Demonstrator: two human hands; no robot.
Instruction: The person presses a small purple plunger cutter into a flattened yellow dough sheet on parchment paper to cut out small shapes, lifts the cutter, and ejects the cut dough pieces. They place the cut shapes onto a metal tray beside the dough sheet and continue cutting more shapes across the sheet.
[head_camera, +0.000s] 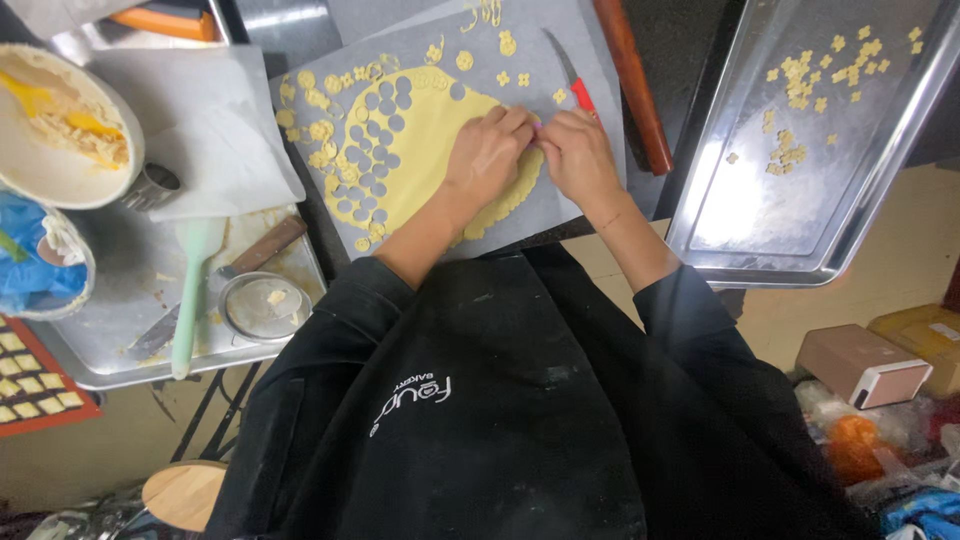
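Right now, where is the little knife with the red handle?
The small red-handled knife lies on the grey mat near the top of the head view, just beyond the right hand and left of the brown wooden rolling pin.

One view only, worn on the head, looking steeply down over the person's own dark apron at the table (590, 60) (close, at arm's reach), with the floor (900, 260) showing at right.
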